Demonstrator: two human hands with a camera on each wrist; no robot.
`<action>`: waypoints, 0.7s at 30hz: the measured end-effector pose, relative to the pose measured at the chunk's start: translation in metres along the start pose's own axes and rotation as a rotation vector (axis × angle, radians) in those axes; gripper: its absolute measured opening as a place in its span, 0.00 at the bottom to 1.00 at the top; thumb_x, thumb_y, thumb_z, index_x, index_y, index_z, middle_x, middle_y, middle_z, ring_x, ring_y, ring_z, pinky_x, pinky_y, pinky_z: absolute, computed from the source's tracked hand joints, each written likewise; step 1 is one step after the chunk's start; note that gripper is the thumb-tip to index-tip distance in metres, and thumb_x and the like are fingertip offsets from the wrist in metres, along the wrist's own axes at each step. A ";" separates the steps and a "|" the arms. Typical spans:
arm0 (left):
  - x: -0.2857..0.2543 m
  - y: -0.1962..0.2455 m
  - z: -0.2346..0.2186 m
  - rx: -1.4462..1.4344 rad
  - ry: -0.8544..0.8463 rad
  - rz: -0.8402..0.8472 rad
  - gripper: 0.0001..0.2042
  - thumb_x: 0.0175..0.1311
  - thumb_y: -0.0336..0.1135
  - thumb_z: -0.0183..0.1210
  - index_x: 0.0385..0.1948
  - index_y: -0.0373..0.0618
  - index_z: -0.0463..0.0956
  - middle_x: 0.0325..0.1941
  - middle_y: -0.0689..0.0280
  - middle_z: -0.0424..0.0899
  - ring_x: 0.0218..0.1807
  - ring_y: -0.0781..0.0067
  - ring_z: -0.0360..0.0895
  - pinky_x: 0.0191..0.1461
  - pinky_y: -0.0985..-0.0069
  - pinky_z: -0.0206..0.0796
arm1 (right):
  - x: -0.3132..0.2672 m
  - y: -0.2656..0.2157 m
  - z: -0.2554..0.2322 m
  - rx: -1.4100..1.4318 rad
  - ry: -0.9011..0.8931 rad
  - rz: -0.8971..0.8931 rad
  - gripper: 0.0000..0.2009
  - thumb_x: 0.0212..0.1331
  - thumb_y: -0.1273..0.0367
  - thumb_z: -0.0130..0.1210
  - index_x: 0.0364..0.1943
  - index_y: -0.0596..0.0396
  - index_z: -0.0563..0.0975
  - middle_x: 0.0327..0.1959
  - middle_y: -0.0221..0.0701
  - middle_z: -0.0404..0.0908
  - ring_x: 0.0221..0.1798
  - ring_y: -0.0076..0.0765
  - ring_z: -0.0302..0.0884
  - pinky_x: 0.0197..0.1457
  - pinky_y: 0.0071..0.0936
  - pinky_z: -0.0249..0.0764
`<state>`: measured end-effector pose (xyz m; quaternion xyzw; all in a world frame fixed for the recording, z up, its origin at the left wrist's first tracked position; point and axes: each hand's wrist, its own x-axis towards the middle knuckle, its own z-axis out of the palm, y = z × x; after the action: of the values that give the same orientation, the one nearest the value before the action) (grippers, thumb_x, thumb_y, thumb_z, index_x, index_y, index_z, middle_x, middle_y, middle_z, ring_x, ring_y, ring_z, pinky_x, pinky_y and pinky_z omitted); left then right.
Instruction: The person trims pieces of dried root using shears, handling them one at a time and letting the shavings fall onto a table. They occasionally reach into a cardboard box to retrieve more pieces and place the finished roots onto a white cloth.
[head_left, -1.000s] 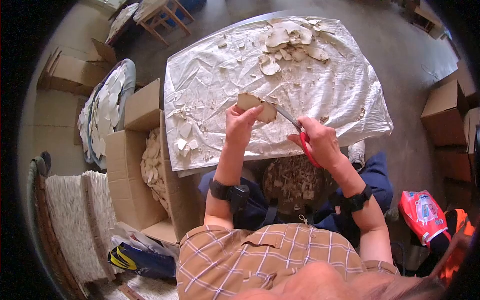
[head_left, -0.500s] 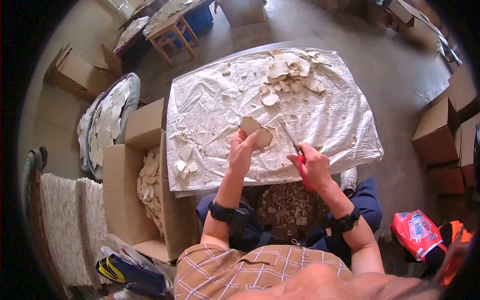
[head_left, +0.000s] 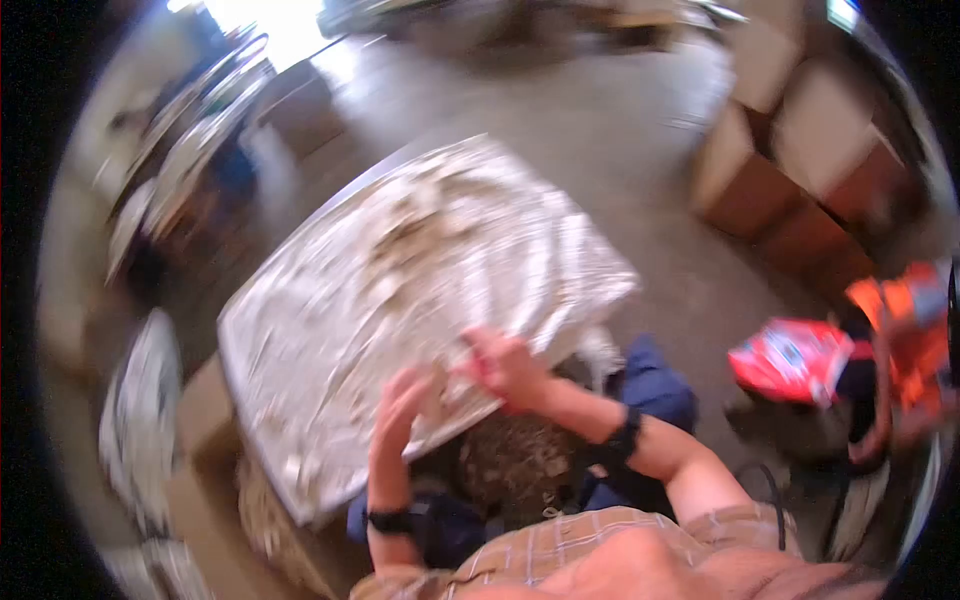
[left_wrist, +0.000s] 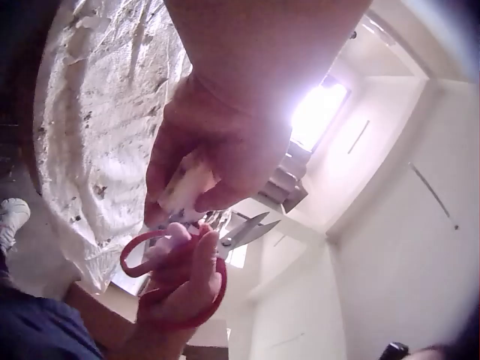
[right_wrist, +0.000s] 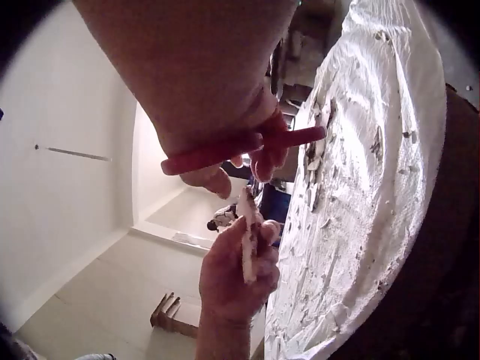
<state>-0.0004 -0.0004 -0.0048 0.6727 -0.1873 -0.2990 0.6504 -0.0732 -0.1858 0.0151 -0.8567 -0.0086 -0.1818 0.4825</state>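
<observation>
In the blurred head view my left hand is over the near edge of the cloth-covered table. It pinches a flat, pale piece with a brown, ragged edge, seen edge-on in the right wrist view. Close beside it, my right hand has fingers through the red handles of a pair of scissors. The scissor blades are parted in the left wrist view and point away from the piece. A heap of similar pale pieces lies toward the far side of the cloth.
A cardboard box with pale pieces stands left of the table. Scraps lie below the near edge, between the legs. Stacked cardboard boxes, a red package and an orange garment are at the right.
The head view has swung, so the table now appears turned and farther left. The scissors left the piece's edge, and both hands have come close together near the table's near edge.
</observation>
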 end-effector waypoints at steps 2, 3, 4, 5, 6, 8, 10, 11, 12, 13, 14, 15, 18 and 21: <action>-0.004 0.013 0.021 -0.062 -0.107 -0.184 0.12 0.55 0.34 0.50 0.38 0.36 0.73 0.30 0.65 0.77 0.27 0.76 0.74 0.31 0.79 0.67 | -0.003 0.014 0.006 0.026 0.011 0.022 0.15 0.47 0.67 0.55 0.39 0.58 0.70 0.24 0.41 0.73 0.28 0.45 0.73 0.32 0.36 0.68; 0.000 -0.005 0.019 -0.107 -0.179 -0.230 0.11 0.55 0.33 0.50 0.37 0.36 0.72 0.29 0.64 0.78 0.25 0.74 0.75 0.28 0.78 0.68 | -0.005 0.011 0.003 0.042 0.019 0.030 0.13 0.47 0.69 0.53 0.38 0.57 0.70 0.24 0.43 0.73 0.28 0.48 0.73 0.31 0.37 0.68; -0.001 -0.002 0.027 -0.039 -0.195 -0.253 0.11 0.56 0.34 0.50 0.35 0.35 0.72 0.27 0.63 0.78 0.22 0.74 0.74 0.25 0.78 0.67 | -0.006 0.015 0.001 0.002 -0.046 0.061 0.11 0.48 0.70 0.51 0.37 0.58 0.70 0.25 0.45 0.73 0.29 0.52 0.73 0.32 0.39 0.68; -0.004 0.001 0.032 -0.068 -0.250 -0.265 0.10 0.55 0.33 0.50 0.34 0.34 0.72 0.27 0.63 0.78 0.21 0.75 0.74 0.23 0.79 0.66 | -0.008 0.019 0.001 0.011 -0.074 0.068 0.11 0.48 0.71 0.50 0.37 0.59 0.70 0.25 0.46 0.74 0.30 0.53 0.73 0.32 0.40 0.68; 0.001 0.003 0.037 -0.097 -0.283 -0.282 0.10 0.55 0.32 0.51 0.34 0.34 0.72 0.26 0.62 0.78 0.20 0.76 0.73 0.21 0.79 0.65 | -0.011 0.023 -0.002 0.033 -0.117 0.066 0.10 0.48 0.72 0.50 0.36 0.59 0.70 0.25 0.47 0.74 0.30 0.54 0.73 0.32 0.41 0.68; 0.025 -0.003 0.048 -0.057 -0.363 -0.258 0.10 0.55 0.31 0.51 0.34 0.34 0.72 0.26 0.62 0.77 0.20 0.76 0.73 0.21 0.80 0.65 | -0.019 0.022 -0.012 0.034 -0.144 0.078 0.09 0.49 0.72 0.49 0.35 0.60 0.70 0.25 0.50 0.74 0.31 0.55 0.74 0.33 0.42 0.68; 0.036 -0.005 0.051 -0.005 -0.383 -0.226 0.09 0.55 0.31 0.51 0.33 0.34 0.72 0.25 0.62 0.77 0.20 0.76 0.73 0.21 0.80 0.65 | -0.022 0.024 -0.019 0.035 -0.136 0.088 0.09 0.50 0.73 0.49 0.35 0.60 0.70 0.25 0.50 0.74 0.31 0.55 0.74 0.33 0.42 0.68; 0.040 -0.006 0.055 0.019 -0.394 -0.209 0.09 0.55 0.31 0.51 0.33 0.34 0.72 0.25 0.62 0.77 0.20 0.77 0.73 0.21 0.80 0.65 | -0.025 0.025 -0.023 0.028 -0.113 0.112 0.09 0.50 0.72 0.48 0.35 0.60 0.70 0.25 0.50 0.74 0.31 0.55 0.74 0.33 0.42 0.68; 0.046 -0.007 0.059 0.043 -0.409 -0.196 0.09 0.55 0.31 0.51 0.33 0.34 0.72 0.25 0.62 0.77 0.19 0.77 0.73 0.21 0.80 0.65 | -0.028 0.026 -0.028 0.023 -0.087 0.142 0.09 0.51 0.72 0.48 0.36 0.60 0.70 0.25 0.50 0.75 0.31 0.55 0.74 0.34 0.42 0.68; 0.050 -0.010 0.064 0.063 -0.423 -0.182 0.09 0.55 0.31 0.51 0.33 0.34 0.72 0.25 0.62 0.77 0.19 0.77 0.73 0.21 0.80 0.65 | -0.031 0.029 -0.031 0.018 -0.062 0.154 0.09 0.51 0.72 0.48 0.36 0.60 0.70 0.25 0.50 0.75 0.31 0.55 0.74 0.34 0.42 0.68; 0.054 -0.011 0.069 0.082 -0.430 -0.167 0.09 0.55 0.31 0.51 0.33 0.34 0.72 0.25 0.62 0.77 0.19 0.77 0.73 0.20 0.80 0.65 | -0.031 0.031 -0.033 0.040 0.025 0.143 0.08 0.52 0.69 0.48 0.32 0.60 0.69 0.22 0.49 0.73 0.29 0.56 0.73 0.32 0.44 0.66; 0.058 -0.013 0.072 0.100 -0.431 -0.150 0.09 0.55 0.31 0.52 0.33 0.34 0.72 0.25 0.63 0.77 0.19 0.77 0.73 0.20 0.80 0.65 | -0.029 0.033 -0.034 0.063 0.110 0.126 0.08 0.53 0.67 0.48 0.28 0.59 0.68 0.19 0.48 0.72 0.27 0.57 0.72 0.29 0.45 0.64; 0.067 -0.020 0.077 0.150 -0.424 -0.099 0.09 0.55 0.30 0.52 0.33 0.34 0.72 0.25 0.63 0.77 0.19 0.77 0.72 0.20 0.80 0.64 | -0.027 0.035 -0.033 0.088 0.156 0.087 0.09 0.54 0.66 0.47 0.27 0.59 0.68 0.18 0.48 0.72 0.25 0.57 0.72 0.29 0.46 0.64; 0.073 -0.029 0.078 0.189 -0.404 -0.053 0.08 0.55 0.30 0.52 0.33 0.34 0.72 0.25 0.63 0.77 0.19 0.77 0.72 0.20 0.81 0.64 | -0.029 0.033 -0.035 0.094 0.135 0.058 0.09 0.54 0.65 0.46 0.29 0.57 0.68 0.19 0.48 0.72 0.25 0.57 0.72 0.29 0.46 0.65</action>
<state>-0.0003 -0.1042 -0.0426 0.6618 -0.3234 -0.4256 0.5256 -0.1046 -0.2284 -0.0051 -0.8188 0.0403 -0.2245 0.5267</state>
